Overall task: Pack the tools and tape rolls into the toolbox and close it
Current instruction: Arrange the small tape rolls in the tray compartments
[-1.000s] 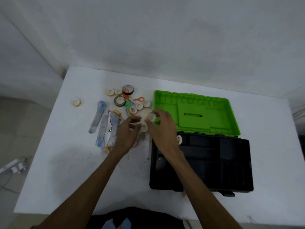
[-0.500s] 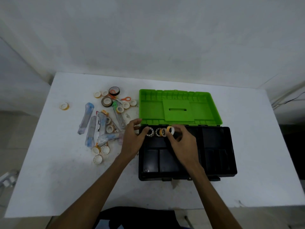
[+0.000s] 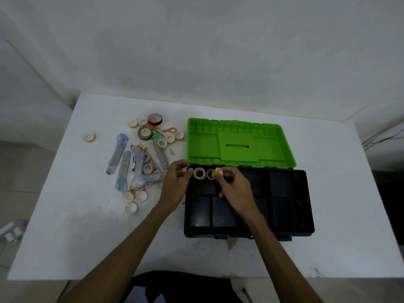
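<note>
The black toolbox (image 3: 286, 213) lies open on the white table, its green lid (image 3: 238, 145) folded back. Two small tape rolls (image 3: 199, 173) stand on edge in the back-left compartment. My right hand (image 3: 234, 190) pinches an orange-and-white tape roll (image 3: 217, 171) beside them. My left hand (image 3: 175, 184) hovers at the box's left rim with loosely bent fingers, holding nothing. To the left lies a pile of tape rolls (image 3: 145, 133), plastic-wrapped tools (image 3: 122, 167) and orange-handled scissors (image 3: 168, 130).
A lone tape roll (image 3: 90, 137) sits apart at the far left of the table (image 3: 76, 237). Three small rolls (image 3: 134, 199) lie near the pile's front. A power strip (image 3: 11, 232) lies on the floor at left. A wall stands behind the table.
My right hand has carried its roll left, up against the two rolls standing in the compartment. My left hand has drawn slightly back from them. The camera view has barely shifted.
</note>
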